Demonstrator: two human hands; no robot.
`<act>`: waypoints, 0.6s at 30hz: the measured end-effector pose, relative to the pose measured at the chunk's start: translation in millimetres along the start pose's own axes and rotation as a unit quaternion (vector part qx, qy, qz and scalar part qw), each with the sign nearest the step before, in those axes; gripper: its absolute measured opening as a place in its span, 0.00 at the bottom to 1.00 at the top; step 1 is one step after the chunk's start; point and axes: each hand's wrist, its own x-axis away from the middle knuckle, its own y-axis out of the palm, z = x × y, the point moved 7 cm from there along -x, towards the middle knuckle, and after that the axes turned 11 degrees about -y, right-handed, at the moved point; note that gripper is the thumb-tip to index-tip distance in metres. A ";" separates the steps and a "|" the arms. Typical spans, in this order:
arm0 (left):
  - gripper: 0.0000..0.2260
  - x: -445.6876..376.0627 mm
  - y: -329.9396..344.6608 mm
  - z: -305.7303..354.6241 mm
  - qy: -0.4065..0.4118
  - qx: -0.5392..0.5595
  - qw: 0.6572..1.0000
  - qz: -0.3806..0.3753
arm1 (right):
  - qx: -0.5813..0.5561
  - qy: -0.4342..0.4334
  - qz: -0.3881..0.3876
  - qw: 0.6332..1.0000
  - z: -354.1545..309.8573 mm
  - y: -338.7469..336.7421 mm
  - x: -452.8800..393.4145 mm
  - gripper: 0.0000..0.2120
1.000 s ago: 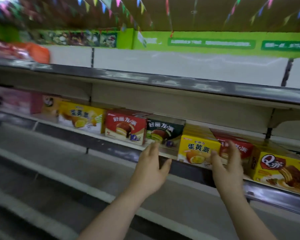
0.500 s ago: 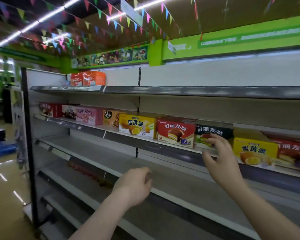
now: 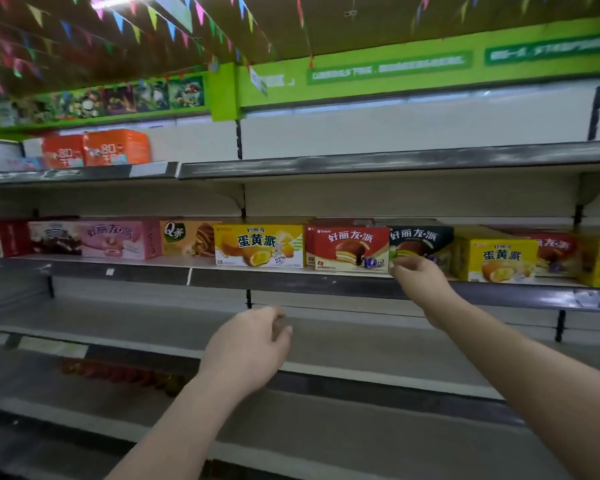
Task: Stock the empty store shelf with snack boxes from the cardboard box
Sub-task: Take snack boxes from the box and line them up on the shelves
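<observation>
The dark snack box [image 3: 420,242] on the shelf [image 3: 291,277]: our right hand [image 3: 418,277] pinches its lower front, our left hand [image 3: 248,344] hangs loosely curled, its grip holding nothing

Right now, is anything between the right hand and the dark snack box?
No. The right hand is already at the lower front edge of the dark snack box, with nothing visible between them. The left hand holds nothing.
</observation>
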 end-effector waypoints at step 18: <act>0.26 -210.5 50.6 53.4 0.145 -0.040 0.988 0.033 | 0.093 -0.065 0.047 0.992 37.4 1.3 -141.0 0.17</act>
